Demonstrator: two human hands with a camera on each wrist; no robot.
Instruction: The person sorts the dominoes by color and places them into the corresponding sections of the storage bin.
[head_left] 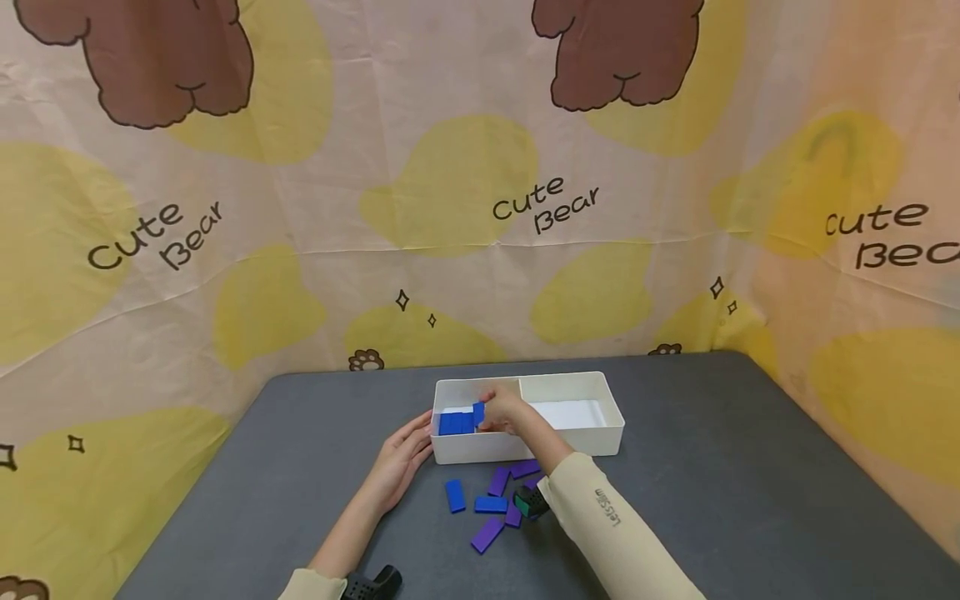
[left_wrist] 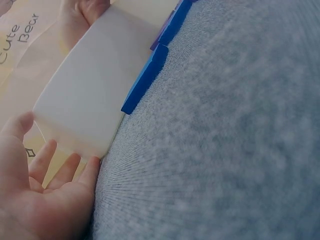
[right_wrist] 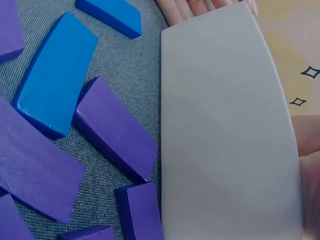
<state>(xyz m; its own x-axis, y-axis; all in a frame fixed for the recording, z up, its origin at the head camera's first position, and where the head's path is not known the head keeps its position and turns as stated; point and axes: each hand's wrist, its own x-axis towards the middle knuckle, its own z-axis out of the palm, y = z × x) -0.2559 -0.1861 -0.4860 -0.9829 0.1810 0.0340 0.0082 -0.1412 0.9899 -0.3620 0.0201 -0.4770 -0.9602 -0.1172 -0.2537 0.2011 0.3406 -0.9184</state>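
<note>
Grey table (head_left: 322, 475) carries a white box (head_left: 476, 451); best practice is probably steadying it and lowering pieces flat, snug against neighbours. Left hand (head_left: 402, 461): fingers spread, extended, touching the box's left end. Right hand (head_left: 506, 409), inside the left compartment (head_left: 467, 389), pinches a blue block (head_left: 478, 412) beside other blue blocks (head_left: 454, 424). Loose purple blocks (head_left: 487, 535) lie in front.

Blue and purple blocks (right_wrist: 116, 134) lie beside a box (right_wrist: 225, 125).

"Cute Bear" repeats across the backdrop (head_left: 465, 200) – cropped at far right – and "LetsSlim" marks the right sleeve (head_left: 615, 529).
</note>
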